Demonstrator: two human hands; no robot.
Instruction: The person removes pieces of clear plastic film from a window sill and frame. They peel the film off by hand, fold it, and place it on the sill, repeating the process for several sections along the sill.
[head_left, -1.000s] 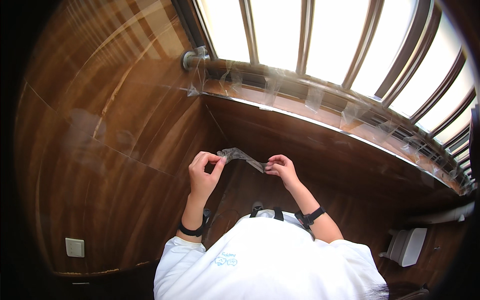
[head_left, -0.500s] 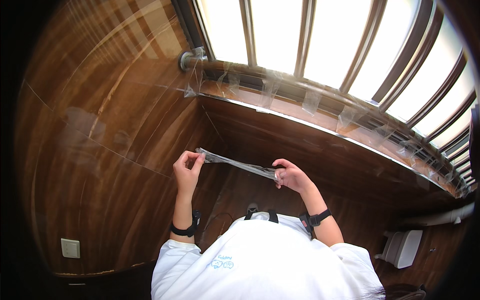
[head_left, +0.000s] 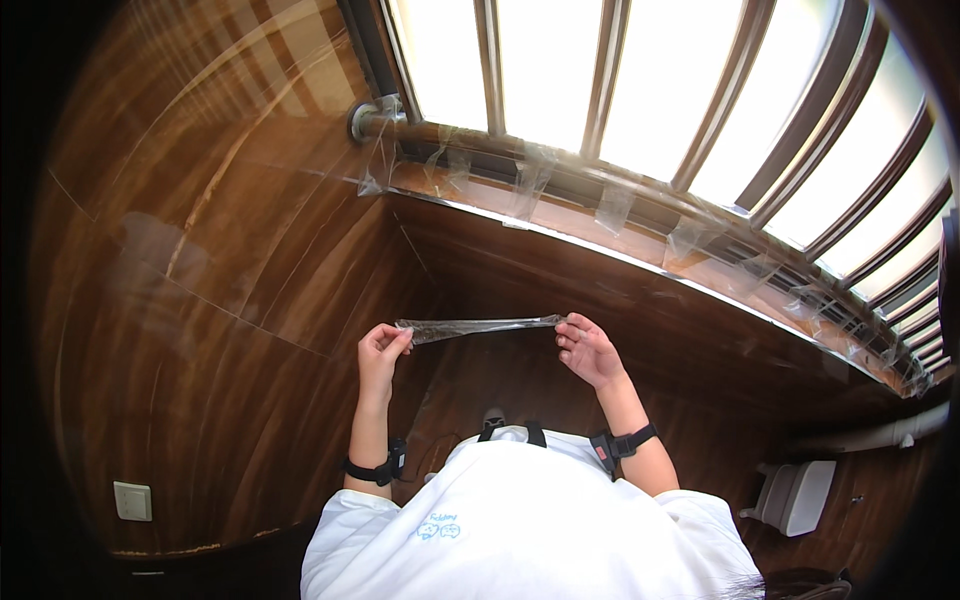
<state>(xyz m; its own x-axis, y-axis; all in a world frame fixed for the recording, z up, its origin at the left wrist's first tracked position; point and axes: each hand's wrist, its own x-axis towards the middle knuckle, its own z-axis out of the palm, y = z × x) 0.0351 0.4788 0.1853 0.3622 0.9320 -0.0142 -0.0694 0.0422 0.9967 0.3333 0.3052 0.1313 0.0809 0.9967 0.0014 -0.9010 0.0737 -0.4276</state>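
Observation:
A strip of clear tape (head_left: 480, 327) is stretched between my two hands in front of my chest, nearly level. My left hand (head_left: 380, 352) pinches its left end between thumb and fingers; the strip is wider there. At the other end my right hand (head_left: 588, 348) grips the tape with thumb and index finger, where it looks narrow and bunched. The other right fingers are loosely curled. Both hands are apart from the wall and the ledge.
Ahead, clear tape pieces (head_left: 613, 208) hang along a brown rail (head_left: 640, 185) below a barred window (head_left: 545, 75). A glossy brown wall (head_left: 200, 300) with a white switch (head_left: 132, 501) stands at left. A white cistern-like box (head_left: 805, 497) and pipe (head_left: 885, 437) are at right.
My right hand has moved up and slightly right, and the left hand slightly down and right. The tape strip went from slanting down rightward to nearly level.

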